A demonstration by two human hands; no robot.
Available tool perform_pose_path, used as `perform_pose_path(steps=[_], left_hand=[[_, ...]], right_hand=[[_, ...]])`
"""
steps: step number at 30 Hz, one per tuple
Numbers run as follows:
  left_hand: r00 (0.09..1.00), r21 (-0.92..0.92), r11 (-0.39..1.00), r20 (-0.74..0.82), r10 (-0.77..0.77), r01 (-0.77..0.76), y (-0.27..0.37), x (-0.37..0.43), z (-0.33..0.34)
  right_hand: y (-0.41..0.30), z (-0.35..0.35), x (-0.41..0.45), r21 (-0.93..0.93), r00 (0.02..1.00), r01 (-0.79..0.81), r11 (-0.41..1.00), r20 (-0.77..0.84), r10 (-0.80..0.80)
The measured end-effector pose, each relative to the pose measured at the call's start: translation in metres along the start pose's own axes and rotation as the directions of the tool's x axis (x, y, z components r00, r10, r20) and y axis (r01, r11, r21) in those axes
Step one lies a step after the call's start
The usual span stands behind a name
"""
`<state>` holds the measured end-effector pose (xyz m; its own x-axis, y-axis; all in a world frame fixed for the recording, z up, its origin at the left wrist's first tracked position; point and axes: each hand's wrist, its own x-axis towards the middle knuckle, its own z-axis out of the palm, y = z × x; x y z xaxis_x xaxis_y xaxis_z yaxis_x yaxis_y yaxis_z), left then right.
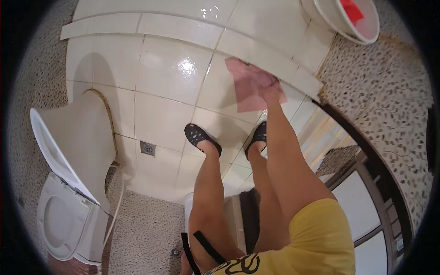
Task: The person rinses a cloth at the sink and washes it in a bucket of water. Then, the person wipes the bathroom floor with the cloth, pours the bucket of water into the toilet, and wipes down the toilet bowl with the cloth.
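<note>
My right hand reaches down and holds a thin pink cloth. The cloth lies spread against the low tiled ledge, and its folds partly cover my fingers. A small part of my left hand shows at the bottom edge, beside my leg and two black straps. Its fingers are mostly hidden. My feet, in black perforated clogs, stand on cream floor tiles, just short of the cloth.
At the left stands a white toilet, its seat and lid raised. A metal floor drain lies between it and my feet. A white bucket with something red inside stands top right. A dark-framed doorway opens at the right.
</note>
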<state>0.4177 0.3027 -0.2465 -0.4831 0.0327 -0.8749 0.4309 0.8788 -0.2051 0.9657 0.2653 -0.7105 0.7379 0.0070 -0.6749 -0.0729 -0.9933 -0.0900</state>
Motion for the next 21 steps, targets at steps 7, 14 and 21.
perform_pose_path(steps=[7,14,21], left_hand=[[0.955,0.044,0.954,0.044,0.294,-0.296,0.061,0.004,0.062],[0.896,0.315,0.839,0.15,0.417,-0.443,0.123,-0.102,0.095],[0.622,0.303,0.552,0.238,0.746,-0.777,0.204,-0.13,0.135]], right_hand=[[-0.052,0.063,-0.052,0.459,0.876,0.387,0.8,0.088,-0.474],[-0.094,-0.169,-0.162,0.873,0.75,0.257,0.416,0.091,-0.655],[-0.093,-0.403,-0.168,0.953,0.84,0.256,0.165,-0.134,-0.526]])
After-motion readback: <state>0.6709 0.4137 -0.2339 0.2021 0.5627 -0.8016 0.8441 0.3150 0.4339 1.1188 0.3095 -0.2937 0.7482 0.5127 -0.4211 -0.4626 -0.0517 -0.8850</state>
